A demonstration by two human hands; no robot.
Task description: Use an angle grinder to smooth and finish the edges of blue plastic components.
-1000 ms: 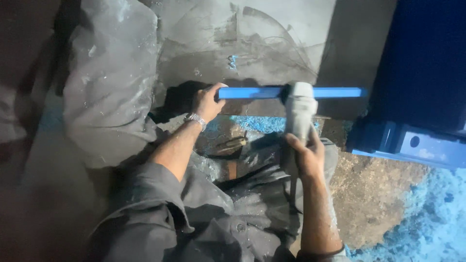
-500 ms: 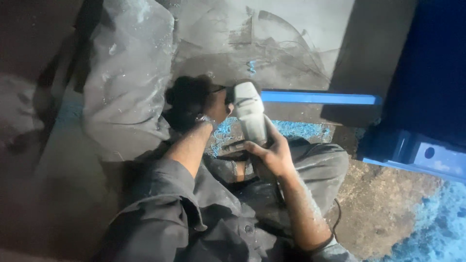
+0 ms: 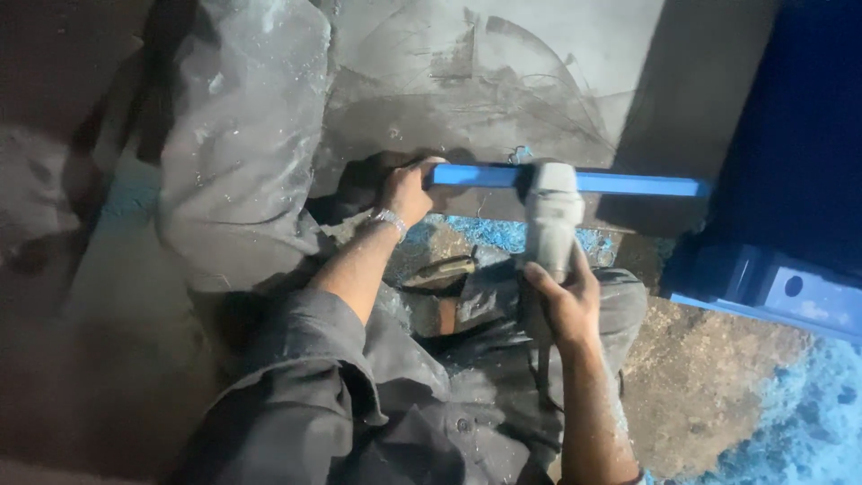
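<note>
Head view, looking down at my lap as I sit on the concrete floor. In the last second my power tool swung left toward my other hand and has now come back to the middle of the blue bar — I judge another pass is under way. My left hand is clamped on the bar's left end, holding it level. My right hand is wrapped tight around the grey tool's body, its head against the bar. Blue dust lies beneath.

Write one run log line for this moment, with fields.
left hand: grips blue bar | right hand: holds grey power tool on bar
</note>
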